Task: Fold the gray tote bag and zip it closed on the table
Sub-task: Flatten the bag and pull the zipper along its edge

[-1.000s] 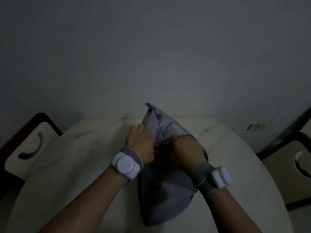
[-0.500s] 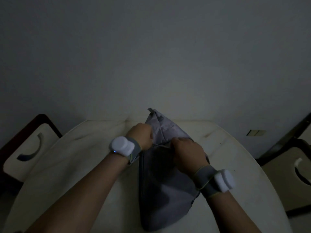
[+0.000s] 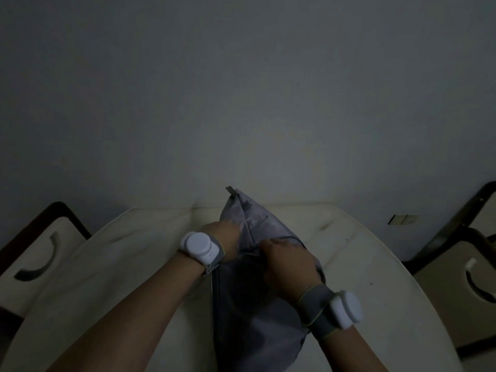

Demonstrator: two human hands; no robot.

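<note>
1. Compared with a second ago, the left hand (image 3: 226, 238) has slid further from the body along the left edge of the gray tote bag (image 3: 255, 312), and its wrist has rolled so the white puck on its wristband (image 3: 200, 248) now faces up. The right hand (image 3: 288, 265) has barely moved.

2. The bag lies in the middle of a pale round table (image 3: 107, 264), its long side running away from the person. Its far end rises to a peak with a small tab (image 3: 230, 189) at the tip, close to the wall.

3. The left hand is closed on the bag's left side just below the peak; its fingertips are hidden in the cloth.

4. The right hand is curled shut, pinching a fold or seam at the bag's middle. The dim light hides whether a zipper pull is between the fingers.

5. The bag looks light, thin and limp: it creases and sags wherever it is unsupported. It will likely slide on the smooth tabletop, so one hand should anchor it.

6. The best places to hold appear to be the seams, the edges and the tab, with the cloth kept taut along the zipper line.

7. Chairs (image 3: 35, 253) stand at either side of the table.
</note>
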